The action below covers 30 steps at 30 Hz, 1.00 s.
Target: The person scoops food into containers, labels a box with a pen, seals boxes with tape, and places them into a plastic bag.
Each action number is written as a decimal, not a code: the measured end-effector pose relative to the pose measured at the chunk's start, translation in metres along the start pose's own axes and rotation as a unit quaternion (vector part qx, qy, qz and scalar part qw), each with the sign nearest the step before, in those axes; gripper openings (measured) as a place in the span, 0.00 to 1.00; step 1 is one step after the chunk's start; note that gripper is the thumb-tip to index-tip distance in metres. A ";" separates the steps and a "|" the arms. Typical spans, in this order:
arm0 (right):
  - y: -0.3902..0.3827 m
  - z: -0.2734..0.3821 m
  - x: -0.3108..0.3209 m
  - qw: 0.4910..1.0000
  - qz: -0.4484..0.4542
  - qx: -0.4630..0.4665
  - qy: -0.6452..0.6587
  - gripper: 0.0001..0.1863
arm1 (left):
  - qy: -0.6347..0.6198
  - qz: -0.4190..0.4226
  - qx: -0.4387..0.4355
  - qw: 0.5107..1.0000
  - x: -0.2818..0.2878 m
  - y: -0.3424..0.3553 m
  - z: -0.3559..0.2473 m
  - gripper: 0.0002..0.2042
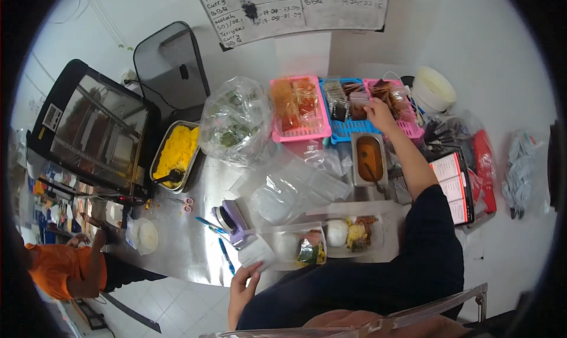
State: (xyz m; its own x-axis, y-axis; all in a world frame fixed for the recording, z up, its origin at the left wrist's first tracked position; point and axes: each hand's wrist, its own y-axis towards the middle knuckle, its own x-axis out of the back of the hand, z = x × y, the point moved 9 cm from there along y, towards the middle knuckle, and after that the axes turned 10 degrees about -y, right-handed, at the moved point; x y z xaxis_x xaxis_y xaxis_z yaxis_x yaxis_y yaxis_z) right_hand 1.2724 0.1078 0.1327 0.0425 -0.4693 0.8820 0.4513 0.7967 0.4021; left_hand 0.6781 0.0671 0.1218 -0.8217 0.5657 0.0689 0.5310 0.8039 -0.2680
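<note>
My left hand point(243, 286) pinches the edge of a white paper slip point(256, 250) at the table's front edge. The slip lies next to an open meal tray point(284, 262) with rice and wrapped sachets. A second meal tray point(378, 250) beside it holds rice and yellow and brown food. My right arm stretches across the table, and my right hand point(379, 112) is over the blue basket point(349, 132). Its fingers are closed on a small dark sauce sachet point(358, 108) among several others; the fingertips are partly hidden.
Pink baskets point(300, 132) of sachets flank the blue one. A metal pan of brown sauce point(367, 149) stands nearby. Plastic bags point(274, 193), a purple tape dispenser point(235, 224), scissors point(188, 204) and a pan of yellow food point(179, 152) lie leftward. A person in orange point(68, 272) works far left.
</note>
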 end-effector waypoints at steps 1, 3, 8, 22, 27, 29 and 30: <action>-0.008 0.027 0.034 0.996 -0.053 0.057 0.046 0.09 | -0.001 -0.007 -0.039 0.999 -0.001 0.002 -0.007 0.14; -0.029 0.081 0.090 0.991 -0.052 0.089 0.085 0.08 | 0.038 -0.016 -0.092 0.995 -0.007 0.004 -0.024 0.16; -0.130 0.247 0.172 0.949 0.071 0.231 0.202 0.06 | 0.124 -0.007 -0.257 0.958 -0.031 -0.011 -0.079 0.27; -0.363 0.354 0.119 0.920 0.128 0.099 0.357 0.06 | -0.045 0.310 0.078 0.946 -0.042 -0.049 0.057 0.13; -0.441 0.283 0.069 0.619 0.145 -0.414 0.651 0.12 | 0.029 0.152 -0.135 0.979 -0.014 -0.016 0.038 0.12; -0.458 0.263 0.069 0.718 0.131 -0.396 0.557 0.12 | -0.002 0.153 -0.161 0.975 -0.019 -0.006 0.032 0.11; -0.466 0.253 0.072 0.801 0.123 -0.369 0.456 0.13 | 0.023 0.158 -0.143 0.977 -0.023 -0.002 0.030 0.11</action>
State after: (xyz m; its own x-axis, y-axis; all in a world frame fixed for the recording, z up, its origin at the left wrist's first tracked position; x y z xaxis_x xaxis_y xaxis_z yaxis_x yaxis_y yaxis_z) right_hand 0.8393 -0.2005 0.0711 0.6923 -0.6834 0.2318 0.7187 0.6237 -0.3074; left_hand 0.6903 0.0470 0.0917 -0.6003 0.7966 0.0709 0.7984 0.6021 -0.0045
